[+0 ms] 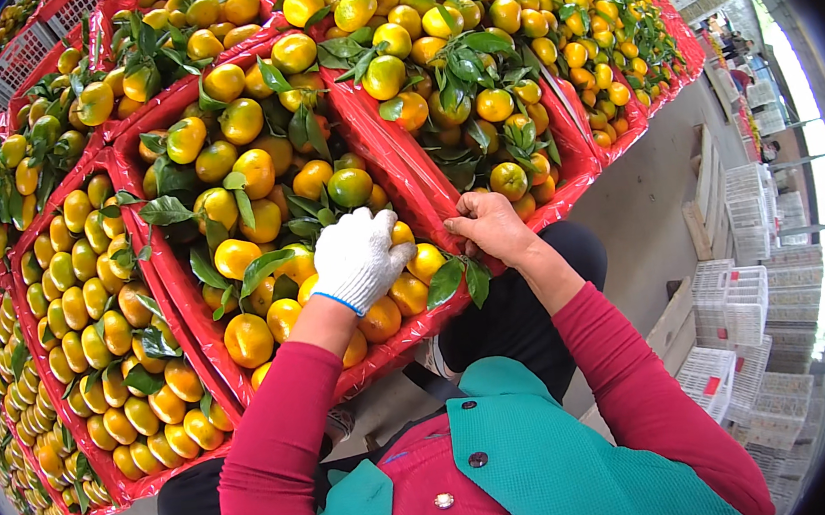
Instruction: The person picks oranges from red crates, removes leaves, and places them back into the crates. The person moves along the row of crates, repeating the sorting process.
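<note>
In a crate lined with red plastic film [199, 310], mandarins [248, 340] with green leaves are heaped loosely. My left hand [359, 252], in a white knit glove with a blue cuff edge, rests curled over fruit near the crate's front right; what its fingers hold is hidden. My bare right hand [489, 228] pinches at the film-covered rim in the crate's front right corner, thumb against fingertips. Just below it, green leaves [446, 282] hang over the rim beside a mandarin [426, 262]. Whether the right fingers hold the stem or the film cannot be told.
More red-lined crates of leafy mandarins stand behind and at the right [510, 179]. At the left, a crate holds mandarins in tight rows [97, 343]. White plastic crates [734, 303] and wooden pallets [672, 321] stand on the concrete floor at the far right.
</note>
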{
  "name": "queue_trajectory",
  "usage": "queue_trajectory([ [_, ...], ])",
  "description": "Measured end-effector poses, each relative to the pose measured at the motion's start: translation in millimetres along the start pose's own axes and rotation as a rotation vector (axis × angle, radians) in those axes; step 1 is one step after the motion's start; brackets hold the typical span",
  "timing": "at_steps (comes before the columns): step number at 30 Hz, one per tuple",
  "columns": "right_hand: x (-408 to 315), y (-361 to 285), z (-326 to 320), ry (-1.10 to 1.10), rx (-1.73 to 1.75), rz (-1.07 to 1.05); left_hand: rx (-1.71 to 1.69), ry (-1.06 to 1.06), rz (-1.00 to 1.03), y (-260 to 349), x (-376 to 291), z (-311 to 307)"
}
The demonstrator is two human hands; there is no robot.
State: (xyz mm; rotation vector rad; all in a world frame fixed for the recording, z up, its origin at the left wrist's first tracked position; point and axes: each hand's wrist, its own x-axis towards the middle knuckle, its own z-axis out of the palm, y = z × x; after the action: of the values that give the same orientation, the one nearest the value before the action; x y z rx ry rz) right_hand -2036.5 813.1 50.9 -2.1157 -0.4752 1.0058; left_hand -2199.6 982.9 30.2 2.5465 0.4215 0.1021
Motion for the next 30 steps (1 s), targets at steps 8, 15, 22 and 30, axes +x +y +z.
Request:
queue_trajectory([
  [8,-5,4,3,0.042,-0.122,-0.15,0.084,0.336,0.336,-8,6,8],
  [15,-4,14,9,0.201,-0.433,-0.455,0.087,0.063,0.339,22,-7,16],
  [22,-8,4,4,0.227,-0.414,-0.482,0.129,-0.182,0.375,19,14,9],
  [30,-2,6,-8,-0.066,0.076,-0.033,0.11,-0.283,0.406,17,25,10],
])
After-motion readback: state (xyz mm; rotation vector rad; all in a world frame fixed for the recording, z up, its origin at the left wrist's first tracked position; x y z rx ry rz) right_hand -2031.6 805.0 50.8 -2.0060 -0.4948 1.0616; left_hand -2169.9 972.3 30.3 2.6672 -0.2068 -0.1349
